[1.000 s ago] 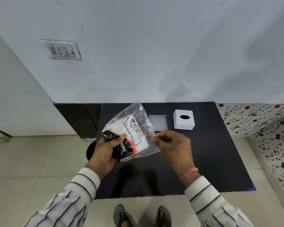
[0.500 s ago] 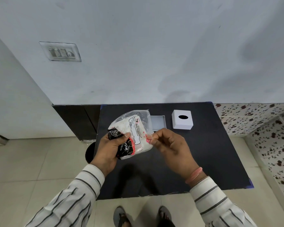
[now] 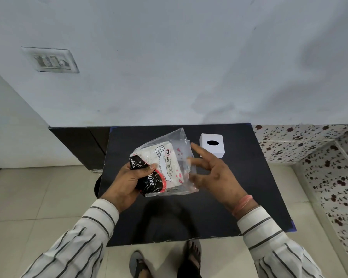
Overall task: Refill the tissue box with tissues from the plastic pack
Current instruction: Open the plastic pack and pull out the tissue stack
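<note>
A clear plastic pack (image 3: 167, 163) of white tissues, with a black and red printed end, is held above the black table (image 3: 239, 197). My left hand (image 3: 129, 181) grips its printed lower-left end. My right hand (image 3: 213, 173) is spread with fingers apart at the pack's loose clear right edge, fingertips touching or just beside the plastic. The white tissue box (image 3: 211, 145), with a dark oval slot on top, stands on the table at the back right, just beyond my right hand. The box's lid tray is hidden behind the pack.
The table stands against a pale wall, with a dark cabinet (image 3: 78, 145) to its left. A switch plate (image 3: 50, 60) is on the wall. A speckled tiled ledge (image 3: 319, 157) runs along the right. My sandalled feet (image 3: 165, 261) stand at the table's near edge.
My right hand has let go of its pinch on the pack's right edge and spread its fingers. The plastic has sprung up and fanned out; my left hand keeps its grip.
</note>
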